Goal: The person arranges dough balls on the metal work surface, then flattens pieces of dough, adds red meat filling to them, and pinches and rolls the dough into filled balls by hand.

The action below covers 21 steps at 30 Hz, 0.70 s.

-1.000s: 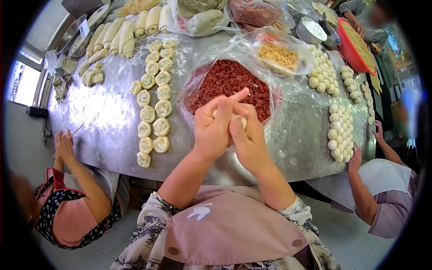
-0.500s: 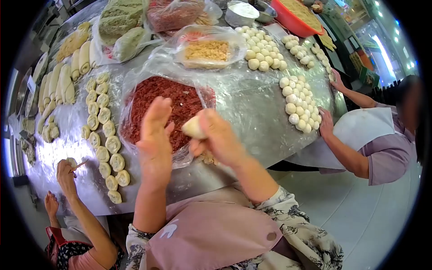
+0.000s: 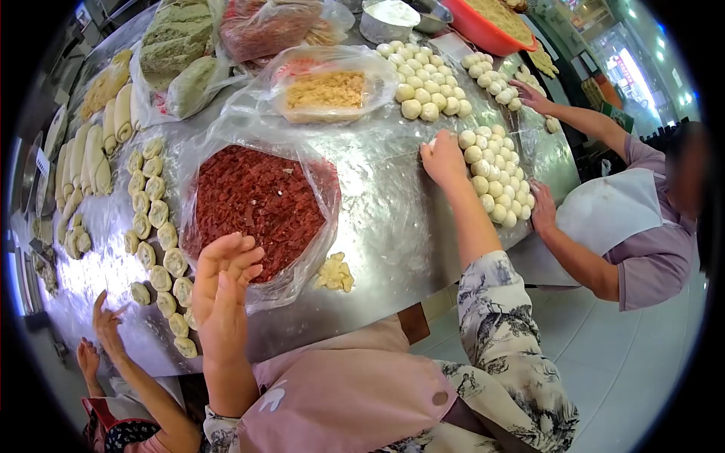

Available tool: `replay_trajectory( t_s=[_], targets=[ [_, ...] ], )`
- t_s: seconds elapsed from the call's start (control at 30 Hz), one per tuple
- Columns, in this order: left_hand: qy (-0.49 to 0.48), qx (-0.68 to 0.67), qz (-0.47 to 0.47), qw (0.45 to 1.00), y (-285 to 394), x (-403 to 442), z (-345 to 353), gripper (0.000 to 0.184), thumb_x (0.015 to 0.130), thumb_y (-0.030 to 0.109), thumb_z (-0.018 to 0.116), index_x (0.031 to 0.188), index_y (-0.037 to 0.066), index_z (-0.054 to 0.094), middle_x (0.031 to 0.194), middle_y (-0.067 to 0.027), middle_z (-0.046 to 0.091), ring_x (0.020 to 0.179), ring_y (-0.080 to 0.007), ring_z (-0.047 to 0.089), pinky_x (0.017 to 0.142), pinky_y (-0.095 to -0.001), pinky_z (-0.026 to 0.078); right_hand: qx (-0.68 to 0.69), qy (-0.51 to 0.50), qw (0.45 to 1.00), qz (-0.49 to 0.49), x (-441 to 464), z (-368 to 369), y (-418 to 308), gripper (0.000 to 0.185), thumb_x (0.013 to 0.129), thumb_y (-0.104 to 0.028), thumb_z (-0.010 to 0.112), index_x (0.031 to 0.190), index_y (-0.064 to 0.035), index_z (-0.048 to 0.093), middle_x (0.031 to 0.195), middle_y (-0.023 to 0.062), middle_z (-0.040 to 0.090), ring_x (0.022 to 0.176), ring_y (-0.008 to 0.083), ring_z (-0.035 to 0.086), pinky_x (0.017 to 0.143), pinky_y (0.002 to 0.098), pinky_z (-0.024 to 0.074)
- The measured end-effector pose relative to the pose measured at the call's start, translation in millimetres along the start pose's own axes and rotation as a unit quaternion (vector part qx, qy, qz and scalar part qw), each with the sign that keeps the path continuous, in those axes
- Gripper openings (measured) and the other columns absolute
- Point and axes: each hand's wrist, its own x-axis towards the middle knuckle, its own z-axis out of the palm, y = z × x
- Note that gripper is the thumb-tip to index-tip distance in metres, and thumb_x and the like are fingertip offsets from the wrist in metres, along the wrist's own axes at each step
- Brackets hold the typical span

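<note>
My right hand (image 3: 444, 156) reaches out to the left edge of a cluster of round filled dough balls (image 3: 495, 170). Its fingers are closed, and a bit of a white dough ball (image 3: 432, 141) shows at them; most of it is hidden. Over the near left edge of a plastic bag of dark red filling (image 3: 260, 200), my left hand (image 3: 224, 287) is raised, palm up, with loosely curled fingers and nothing in it. A small pile of pale dough scraps (image 3: 334, 272) lies on the metal table just right of the bag.
Rows of cut dough pieces (image 3: 160, 278) lie left of the filling. Behind stand a bagged tub of yellowish crumbs (image 3: 325, 90), green filling (image 3: 177, 45) and a red basin (image 3: 491, 26). A co-worker's hands (image 3: 542, 204) touch the right side; another person's hand (image 3: 108, 325) is at left.
My right hand has moved from above the filling to the cluster at right, carrying the dough ball. My left hand has lowered toward me and left. The co-worker's far hand has shifted left.
</note>
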Motion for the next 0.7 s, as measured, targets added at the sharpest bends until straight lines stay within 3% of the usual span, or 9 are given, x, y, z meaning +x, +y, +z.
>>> replay_trajectory(
  t_s=[0.17,0.47,0.57,0.7],
  targets=[
    [-0.039,-0.015,0.002,0.999,1.3,-1.4,3.7,0.043,0.102,0.025,0.050,0.131,-0.005,0.045,0.127,-0.0178,0.058,0.116,-0.0247,0.058,0.099,-0.0342,0.044,-0.010,-0.046,0.998,0.035,-1.1,3.5,-11.6,0.045,0.093,-0.034,0.059,0.119,0.0012,0.047,0.123,0.0295,0.049,0.105,0.0466,0.060,0.089,0.0508,0.0501],
    [0.002,-0.016,-0.006,1.000,15.1,-20.5,-5.5,0.041,0.102,0.026,0.049,0.129,-0.005,0.047,0.125,-0.0169,0.059,0.115,-0.0235,0.059,0.097,-0.0334,0.045,0.035,-0.018,0.999,0.027,2.6,-2.1,-5.9,0.045,0.094,-0.036,0.056,0.121,-0.0003,0.047,0.127,0.0278,0.047,0.105,0.0464,0.059,0.090,0.0506,0.0499],
    [0.014,-0.022,-0.011,1.000,16.8,-25.4,-9.5,0.041,0.102,0.026,0.049,0.129,-0.005,0.047,0.124,-0.0167,0.059,0.115,-0.0231,0.060,0.097,-0.0328,0.046,-0.018,-0.057,0.998,0.037,-1.9,2.3,-15.1,0.046,0.095,-0.035,0.056,0.124,-0.0010,0.047,0.128,0.0272,0.046,0.106,0.0454,0.059,0.091,0.0506,0.0491],
    [0.008,-0.028,0.002,1.000,19.3,-29.7,-9.3,0.040,0.103,0.024,0.047,0.131,-0.004,0.045,0.124,-0.0156,0.059,0.114,-0.0226,0.060,0.096,-0.0325,0.047,-0.008,-0.072,0.997,0.036,1.8,1.6,-13.5,0.057,0.093,-0.038,0.058,0.133,-0.0005,0.042,0.132,0.0276,0.044,0.112,0.0449,0.056,0.096,0.0492,0.0469]
  ],
)
